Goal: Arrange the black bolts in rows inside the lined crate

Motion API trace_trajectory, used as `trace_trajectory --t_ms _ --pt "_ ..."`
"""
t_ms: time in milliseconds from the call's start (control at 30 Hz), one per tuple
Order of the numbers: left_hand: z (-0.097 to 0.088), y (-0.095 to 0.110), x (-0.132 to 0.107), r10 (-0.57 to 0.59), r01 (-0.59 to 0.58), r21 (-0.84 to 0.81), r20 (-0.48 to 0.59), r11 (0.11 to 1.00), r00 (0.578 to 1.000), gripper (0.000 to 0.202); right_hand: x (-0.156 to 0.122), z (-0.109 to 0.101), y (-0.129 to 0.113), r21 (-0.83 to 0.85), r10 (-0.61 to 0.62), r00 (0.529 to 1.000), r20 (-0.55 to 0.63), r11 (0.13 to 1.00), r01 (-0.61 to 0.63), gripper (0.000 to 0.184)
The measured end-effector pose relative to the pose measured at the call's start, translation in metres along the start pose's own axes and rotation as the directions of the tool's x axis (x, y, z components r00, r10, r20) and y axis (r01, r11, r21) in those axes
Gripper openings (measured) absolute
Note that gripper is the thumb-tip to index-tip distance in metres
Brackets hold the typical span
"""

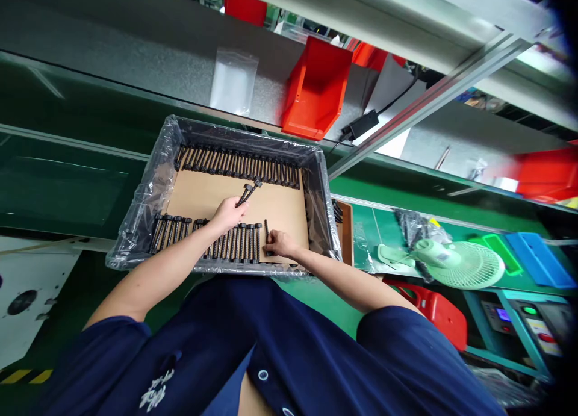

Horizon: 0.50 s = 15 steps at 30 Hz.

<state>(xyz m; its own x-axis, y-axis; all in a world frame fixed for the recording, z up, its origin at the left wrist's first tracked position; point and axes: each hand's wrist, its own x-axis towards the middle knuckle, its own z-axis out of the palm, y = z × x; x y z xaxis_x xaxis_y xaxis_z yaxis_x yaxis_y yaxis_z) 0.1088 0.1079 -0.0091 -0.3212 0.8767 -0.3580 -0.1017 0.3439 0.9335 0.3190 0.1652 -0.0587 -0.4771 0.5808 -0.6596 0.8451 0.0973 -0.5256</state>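
- We see the left hand (229, 213) over the middle of the plastic-lined box (149, 187), its grip closed around a small bunch of dark bolts (250, 190) that point toward the box's far wall.
- The right hand (280, 244) sits at the box's near edge, its grip pinched on the lower end of a single bolt (266, 228).
- That bolt lies just beside the end of the near row (226, 238).
- A far row (239, 163) lines the box's far wall, with the cardboard sheet (203, 196) bare between the rows.
- Behind the box stands a red bin (316, 88); to the box's right lies a green fan (460, 262).
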Motion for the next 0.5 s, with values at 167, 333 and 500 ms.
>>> trace_trajectory --t_ms 167,333,500 --pt "-0.0008 -0.0001 0.0006 0.002 -0.002 0.005 0.003 1.0 1.0 0.017 -0.0007 0.01 0.0018 0.033 0.01 0.995 0.101 0.999 -0.013 0.03" --pt "-0.0016 -0.0008 0.0002 0.015 -0.016 0.021 0.013 1.0 1.0 0.02 0.0036 0.0108 0.0061 -0.037 -0.05 0.988 0.147 0.998 0.056 0.019" --pt "-0.0012 -0.0004 -0.0006 0.001 -0.002 0.022 0.014 1.0 1.0 0.021 0.0011 0.01 0.001 -0.12 -0.121 0.981 0.151 0.983 0.14 0.014"
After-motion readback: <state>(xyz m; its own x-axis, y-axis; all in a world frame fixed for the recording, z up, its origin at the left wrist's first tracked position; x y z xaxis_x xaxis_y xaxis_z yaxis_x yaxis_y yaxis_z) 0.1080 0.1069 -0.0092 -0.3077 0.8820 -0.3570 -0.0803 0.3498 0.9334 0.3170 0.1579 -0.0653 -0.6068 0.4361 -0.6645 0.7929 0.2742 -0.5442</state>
